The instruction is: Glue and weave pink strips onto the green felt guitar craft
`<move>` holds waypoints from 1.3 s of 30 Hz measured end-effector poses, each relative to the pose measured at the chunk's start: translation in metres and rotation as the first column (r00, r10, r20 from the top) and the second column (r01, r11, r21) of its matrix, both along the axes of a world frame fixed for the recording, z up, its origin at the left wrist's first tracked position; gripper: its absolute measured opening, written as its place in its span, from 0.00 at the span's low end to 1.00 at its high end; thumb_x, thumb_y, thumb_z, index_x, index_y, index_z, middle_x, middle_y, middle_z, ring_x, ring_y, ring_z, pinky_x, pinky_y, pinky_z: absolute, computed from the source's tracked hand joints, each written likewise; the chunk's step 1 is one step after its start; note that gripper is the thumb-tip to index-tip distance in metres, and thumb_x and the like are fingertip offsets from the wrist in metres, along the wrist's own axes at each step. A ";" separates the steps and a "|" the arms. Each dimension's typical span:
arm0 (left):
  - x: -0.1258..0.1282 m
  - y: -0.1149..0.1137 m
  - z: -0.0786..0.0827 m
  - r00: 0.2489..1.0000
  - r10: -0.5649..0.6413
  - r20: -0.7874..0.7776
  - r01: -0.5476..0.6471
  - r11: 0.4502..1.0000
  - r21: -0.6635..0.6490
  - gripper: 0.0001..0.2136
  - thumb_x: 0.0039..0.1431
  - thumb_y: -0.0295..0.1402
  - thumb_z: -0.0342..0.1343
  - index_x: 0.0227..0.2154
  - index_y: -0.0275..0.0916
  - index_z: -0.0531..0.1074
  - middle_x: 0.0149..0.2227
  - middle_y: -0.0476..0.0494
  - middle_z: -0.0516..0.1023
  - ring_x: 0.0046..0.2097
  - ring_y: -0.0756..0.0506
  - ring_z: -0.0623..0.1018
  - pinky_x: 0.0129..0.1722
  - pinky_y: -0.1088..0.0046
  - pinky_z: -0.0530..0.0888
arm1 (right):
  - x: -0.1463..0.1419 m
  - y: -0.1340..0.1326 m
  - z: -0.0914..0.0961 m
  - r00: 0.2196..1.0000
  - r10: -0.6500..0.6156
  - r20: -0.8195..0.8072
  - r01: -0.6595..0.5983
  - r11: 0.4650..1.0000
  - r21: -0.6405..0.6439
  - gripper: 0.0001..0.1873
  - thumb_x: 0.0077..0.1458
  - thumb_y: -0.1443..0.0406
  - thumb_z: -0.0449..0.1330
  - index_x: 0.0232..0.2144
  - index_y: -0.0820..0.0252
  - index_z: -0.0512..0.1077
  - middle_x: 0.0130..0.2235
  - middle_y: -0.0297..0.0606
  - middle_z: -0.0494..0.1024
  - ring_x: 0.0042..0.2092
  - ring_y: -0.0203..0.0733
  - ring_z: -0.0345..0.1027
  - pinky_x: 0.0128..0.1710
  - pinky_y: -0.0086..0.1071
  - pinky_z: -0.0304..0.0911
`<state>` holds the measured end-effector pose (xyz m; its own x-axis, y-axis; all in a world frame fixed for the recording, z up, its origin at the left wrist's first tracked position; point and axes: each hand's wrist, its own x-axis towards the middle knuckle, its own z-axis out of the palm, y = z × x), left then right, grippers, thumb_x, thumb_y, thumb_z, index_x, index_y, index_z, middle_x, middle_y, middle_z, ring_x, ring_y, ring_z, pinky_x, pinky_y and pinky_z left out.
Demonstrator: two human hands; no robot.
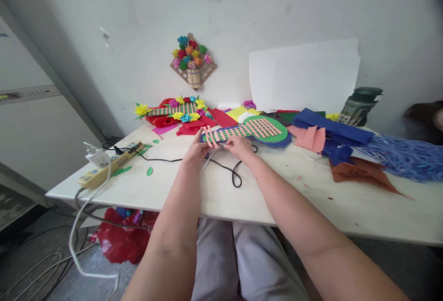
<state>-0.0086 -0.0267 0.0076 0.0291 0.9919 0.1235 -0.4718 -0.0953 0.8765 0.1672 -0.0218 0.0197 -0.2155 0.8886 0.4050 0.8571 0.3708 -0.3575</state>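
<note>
A green paddle-shaped craft piece (273, 135) with pink strips woven across it and blue crepe paper around its edge lies on the table. My left hand (196, 150) is closed on its narrow end, where several pink strips (212, 136) stick out loose. At the lower edge of the narrow part, my right hand (239, 147) has its fingers pinched against the piece. What exactly lies under those fingertips is hidden. A pale, see-through stick (208, 160) slants down between my hands. A black cord (237, 179) loops on the table below my right hand.
A similar piece with paper flowers (187, 109) lies behind to the left. A power strip (110, 165) with a white charger (98, 158) sits at the left. Crepe paper (328, 128), blue shredded strands (408, 156) and a dark green bottle (360, 107) are at the right.
</note>
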 end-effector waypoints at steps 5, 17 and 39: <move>0.000 -0.001 0.002 1.000 -0.006 0.006 0.006 1.000 0.006 0.40 0.42 0.12 0.49 0.59 0.48 0.54 0.44 0.43 0.74 0.31 0.51 0.78 0.37 0.70 0.77 | 0.000 0.001 -0.002 1.000 -0.004 -0.005 0.004 1.000 0.003 0.09 0.48 0.57 0.59 0.30 0.52 0.74 0.34 0.32 0.79 0.39 0.42 0.70 0.33 0.30 0.58; 0.000 0.003 0.000 1.000 0.005 0.009 -0.004 0.998 -0.057 0.23 0.43 0.13 0.50 0.46 0.30 0.71 0.34 0.39 0.78 0.32 0.48 0.79 0.42 0.67 0.75 | 0.001 -0.002 0.002 1.000 0.000 0.013 0.000 1.000 0.021 0.09 0.48 0.57 0.59 0.32 0.51 0.75 0.35 0.32 0.79 0.39 0.41 0.70 0.34 0.30 0.58; 0.002 -0.002 0.004 1.000 -0.022 0.012 0.023 0.997 -0.076 0.19 0.45 0.14 0.50 0.43 0.26 0.70 0.31 0.37 0.78 0.35 0.45 0.79 0.38 0.73 0.76 | 0.012 0.001 0.006 0.999 -0.034 0.004 0.034 0.999 0.006 0.09 0.46 0.57 0.61 0.29 0.51 0.77 0.34 0.33 0.79 0.38 0.40 0.70 0.34 0.29 0.59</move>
<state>-0.0066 -0.0286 0.0114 0.0507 0.9976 0.0476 -0.4831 -0.0172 0.8754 0.1793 -0.0208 0.0261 -0.1866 0.8931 0.4092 0.8708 0.3433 -0.3520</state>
